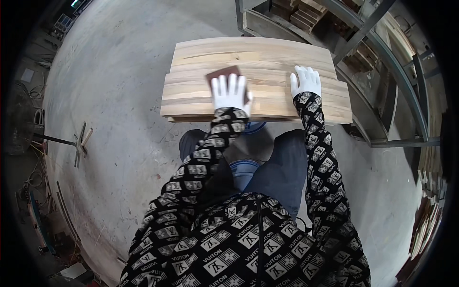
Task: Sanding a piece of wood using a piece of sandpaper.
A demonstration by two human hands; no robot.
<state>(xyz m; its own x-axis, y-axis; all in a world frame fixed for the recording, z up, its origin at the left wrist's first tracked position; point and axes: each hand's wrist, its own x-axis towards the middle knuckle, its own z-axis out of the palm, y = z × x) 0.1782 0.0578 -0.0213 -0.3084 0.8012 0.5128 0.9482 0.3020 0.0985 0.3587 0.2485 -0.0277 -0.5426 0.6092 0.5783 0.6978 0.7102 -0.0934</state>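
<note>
My left hand [230, 93], in a white glove, presses a reddish-brown sanding pad [223, 72] onto a pale wooden panel [267, 57]. Its fingers lie over the pad, which sticks out beyond the fingertips; the hand is slightly blurred. Flat on the panel's right side rests my right hand [306, 80], also gloved in white, fingers stretched out and holding nothing. The panel is made of glued strips, with light and brownish streaks and a small dark knot. A stepped outline and a second layer under the front edge suggest more than one panel in the stack.
Blue buckets [244, 168] show between my knees and beneath the panel's front edge. On the right stands a grey metal rack [406, 142] with wood pieces [306, 16]. A metal stand [80, 145] is on the concrete floor [114, 95] at left, near cables.
</note>
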